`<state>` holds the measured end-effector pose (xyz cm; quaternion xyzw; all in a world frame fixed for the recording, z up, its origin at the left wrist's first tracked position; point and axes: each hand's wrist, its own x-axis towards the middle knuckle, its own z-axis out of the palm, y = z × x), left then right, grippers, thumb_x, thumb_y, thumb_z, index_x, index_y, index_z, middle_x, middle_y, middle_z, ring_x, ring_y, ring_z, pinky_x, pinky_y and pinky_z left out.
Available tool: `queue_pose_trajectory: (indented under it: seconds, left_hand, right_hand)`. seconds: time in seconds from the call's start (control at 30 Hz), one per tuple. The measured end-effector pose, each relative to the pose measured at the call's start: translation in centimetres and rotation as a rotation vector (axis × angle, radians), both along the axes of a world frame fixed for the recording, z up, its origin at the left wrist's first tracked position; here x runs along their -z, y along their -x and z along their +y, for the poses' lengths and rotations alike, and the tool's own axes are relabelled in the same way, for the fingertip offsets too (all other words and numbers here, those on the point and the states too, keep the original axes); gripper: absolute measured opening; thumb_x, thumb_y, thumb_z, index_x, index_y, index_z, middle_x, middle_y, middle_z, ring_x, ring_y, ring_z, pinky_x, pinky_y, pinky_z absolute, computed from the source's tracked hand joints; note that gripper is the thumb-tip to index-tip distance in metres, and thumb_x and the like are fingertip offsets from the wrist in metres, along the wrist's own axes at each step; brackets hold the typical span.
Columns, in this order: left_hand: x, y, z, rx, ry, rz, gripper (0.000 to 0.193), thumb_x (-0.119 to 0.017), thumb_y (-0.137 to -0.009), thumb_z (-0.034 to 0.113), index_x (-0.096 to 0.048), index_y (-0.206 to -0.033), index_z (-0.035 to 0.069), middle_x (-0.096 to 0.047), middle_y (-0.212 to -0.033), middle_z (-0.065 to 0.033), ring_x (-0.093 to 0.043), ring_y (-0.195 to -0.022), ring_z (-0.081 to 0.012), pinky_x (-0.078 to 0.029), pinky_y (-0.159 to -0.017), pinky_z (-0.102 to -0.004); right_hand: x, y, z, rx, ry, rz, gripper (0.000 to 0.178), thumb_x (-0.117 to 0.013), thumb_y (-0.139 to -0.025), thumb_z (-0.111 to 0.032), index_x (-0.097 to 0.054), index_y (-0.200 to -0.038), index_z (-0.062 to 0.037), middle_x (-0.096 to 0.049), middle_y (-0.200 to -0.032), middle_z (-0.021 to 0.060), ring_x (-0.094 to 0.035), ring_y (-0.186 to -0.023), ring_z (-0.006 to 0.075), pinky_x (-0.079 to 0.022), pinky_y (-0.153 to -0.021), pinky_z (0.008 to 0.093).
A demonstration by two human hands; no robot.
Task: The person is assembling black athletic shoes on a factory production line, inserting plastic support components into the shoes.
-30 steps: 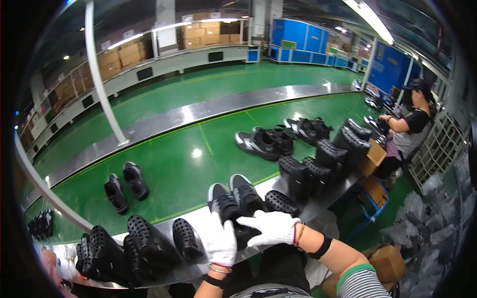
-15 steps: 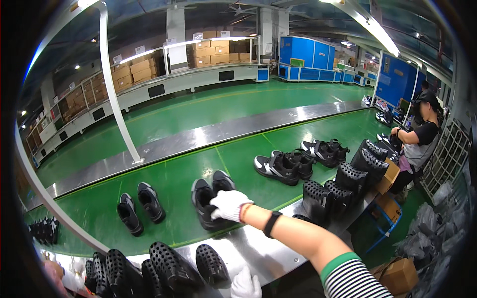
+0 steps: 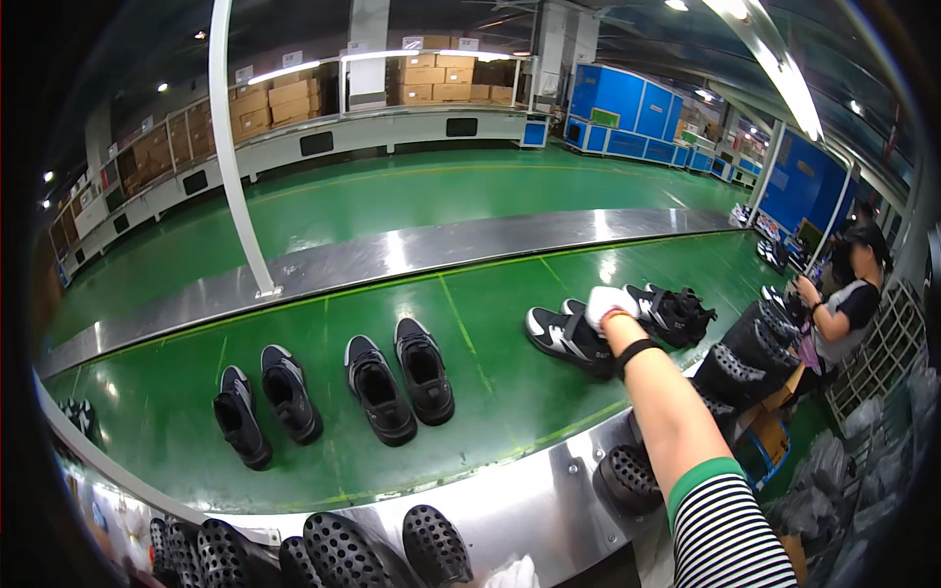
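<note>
The right hand (image 3: 610,306), in a white knitted glove, reaches over the glossy green belt (image 3: 505,377) to a black low-top sneaker with silver-white panels (image 3: 564,338) on the belt's right part. The glove touches the sneaker's upper; its fingers are hidden, so I cannot tell whether they grip. The left hand (image 3: 513,573), also white-gloved, shows only partly on the belt's near side, its hold impossible to tell. Further right on the belt stand more black strapped sneakers (image 3: 676,314). Two pairs of dark grey-and-black shoes (image 3: 377,392) stand on the belt's left part. Along the belt's near edge runs a shiny metal ledge (image 3: 549,500) bearing black perforated shoe-shaped forms (image 3: 436,544).
</note>
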<state>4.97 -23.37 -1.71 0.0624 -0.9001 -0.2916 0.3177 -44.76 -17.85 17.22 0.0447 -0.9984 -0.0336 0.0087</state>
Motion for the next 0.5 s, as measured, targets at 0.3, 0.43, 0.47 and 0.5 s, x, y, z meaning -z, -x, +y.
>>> queue_pose_trajectory:
  seconds: [0.3, 0.43, 0.47, 0.5]
  left_hand:
    - [4.6, 1.3, 1.6, -0.047, -0.211, -0.003, 0.025, -0.058, -0.093, 0.017, -0.072, -0.111, 0.005, -0.072, -0.111, -0.0153, -0.069, -0.096, -0.0308, -0.056, -0.084, -0.0425]
    - [5.6, 0.3, 3.7, -0.025, -0.333, -0.023, 0.025, -0.058, -0.094, 0.016, -0.072, -0.112, 0.005, -0.073, -0.111, -0.0143, -0.069, -0.096, -0.0299, -0.057, -0.084, -0.0419]
    - [4.9, 0.0, 3.7, -0.018, -0.359, -0.03, 0.025, -0.058, -0.094, 0.016, -0.072, -0.112, 0.005, -0.073, -0.111, -0.014, -0.07, -0.096, -0.0297, -0.057, -0.084, -0.0418]
    - [4.2, -0.3, 3.5, -0.016, -0.358, -0.041, 0.025, -0.058, -0.094, 0.016, -0.072, -0.112, 0.005, -0.073, -0.111, -0.014, -0.07, -0.096, -0.0297, -0.057, -0.084, -0.0418]
  right_hand:
    - [5.7, 3.7, 2.7, -0.091, 0.067, -0.25, 0.049, -0.075, -0.08, -0.025, -0.069, -0.126, -0.0105, -0.072, -0.12, 0.0148, -0.071, -0.106, 0.0321, -0.057, -0.092, 0.0419]
    - [6.4, 3.2, 0.8, -0.148, 0.132, -0.155, 0.036, -0.057, -0.087, -0.022, -0.073, -0.115, -0.0069, -0.074, -0.107, 0.0186, -0.073, -0.098, 0.0339, -0.058, -0.084, 0.0424]
    - [6.6, 2.6, -0.5, -0.189, 0.082, -0.107, 0.036, -0.056, -0.087, -0.021, -0.074, -0.115, -0.0069, -0.074, -0.108, 0.0192, -0.072, -0.102, 0.0349, -0.057, -0.086, 0.0434]
    - [6.5, 1.9, -1.5, -0.17, 0.039, -0.137, 0.036, -0.056, -0.086, -0.022, -0.074, -0.114, -0.0065, -0.073, -0.109, 0.0202, -0.071, -0.105, 0.036, -0.057, -0.088, 0.0442]
